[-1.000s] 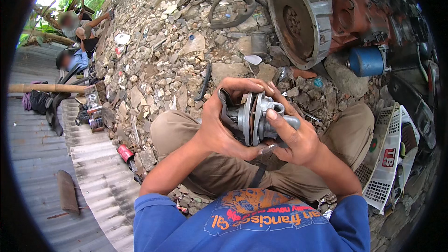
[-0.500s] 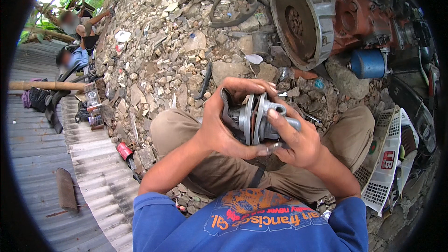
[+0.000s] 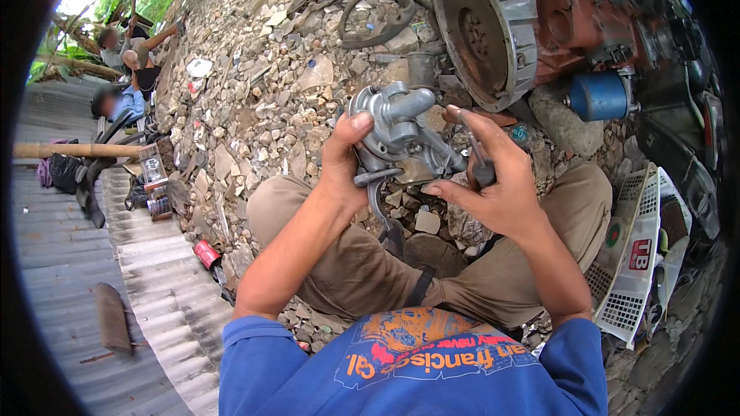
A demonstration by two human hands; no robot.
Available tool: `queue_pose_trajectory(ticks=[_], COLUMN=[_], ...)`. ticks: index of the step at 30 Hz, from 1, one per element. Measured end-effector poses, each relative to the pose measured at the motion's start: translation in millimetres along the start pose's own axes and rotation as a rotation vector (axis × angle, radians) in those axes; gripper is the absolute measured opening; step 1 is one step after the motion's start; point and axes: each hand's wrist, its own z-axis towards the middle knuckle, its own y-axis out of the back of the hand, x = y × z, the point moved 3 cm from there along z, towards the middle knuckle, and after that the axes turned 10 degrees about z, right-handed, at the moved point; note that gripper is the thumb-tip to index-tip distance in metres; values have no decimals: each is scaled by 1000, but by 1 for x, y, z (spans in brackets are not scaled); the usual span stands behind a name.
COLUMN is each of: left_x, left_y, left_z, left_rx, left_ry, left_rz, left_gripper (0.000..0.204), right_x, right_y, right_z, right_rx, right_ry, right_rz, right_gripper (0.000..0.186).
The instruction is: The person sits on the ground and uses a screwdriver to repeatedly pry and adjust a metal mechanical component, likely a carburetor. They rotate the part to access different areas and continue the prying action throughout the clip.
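My left hand (image 3: 341, 166) grips a grey metal mechanical part (image 3: 397, 127), a round housing with a short pipe on top and a curved lever hanging below, held up above my crossed, khaki-trousered legs. Just right of the part, my right hand (image 3: 501, 185) holds a slender tool (image 3: 483, 169) with a thick dark end, between thumb and fingers. The tool's tip is near the part; I cannot tell whether they touch.
An engine (image 3: 578, 23) with a round housing (image 3: 474, 38) and blue cylinder (image 3: 597, 96) lies upper right. A white crate (image 3: 623, 296) is right of me, corrugated sheets (image 3: 154, 277) left. Two people (image 3: 119, 58) (image 3: 123, 104) sit upper left on rubble (image 3: 254, 100). A rubber loop (image 3: 378, 38) lies ahead.
The metal part has been turned and raised to the left in my left hand. My right hand has come off it, moved right and now holds the slender tool.
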Motion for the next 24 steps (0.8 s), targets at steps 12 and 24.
queue_pose_trajectory(ticks=[12,24], left_x=[36,43], left_y=[0,0], left_z=[-11,-11], left_rx=[44,154], left_ry=[45,80], left_rz=[-165,-142], left_gripper=[79,81], right_x=[-3,-7], right_y=[1,11], right_z=[-7,-8], right_rx=[171,216], right_ry=[-47,20], right_rz=[-24,-198], right_gripper=[56,55])
